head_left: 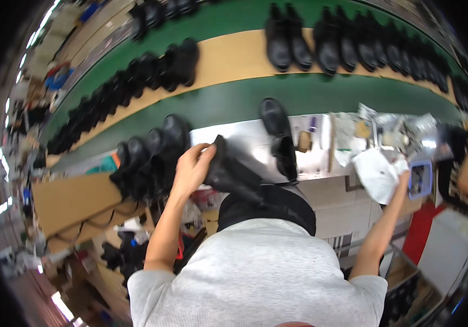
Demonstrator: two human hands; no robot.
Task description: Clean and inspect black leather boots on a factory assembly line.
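A black boot [234, 177] lies across my lap at the edge of the bench, and my left hand [193, 168] is closed round one end of it. Out to the right, my right hand [401, 165] grips a limp white sheet [374, 175]; I cannot tell whether it is cloth or paper. Its fingers are partly hidden by the white material. On the metal bench top in front of me rests another black boot [278, 136]. Several black boots [160, 144] stand close together to the left of my left hand.
Rows of black boots [326, 46] line a tan strip [231, 52] on the green conveyor [223, 101]. Small tools and packets clutter the bench at right, near a blue-rimmed basket [420, 180]. A cardboard box [76, 199] stands left. Another person's arm [467, 169] shows far right.
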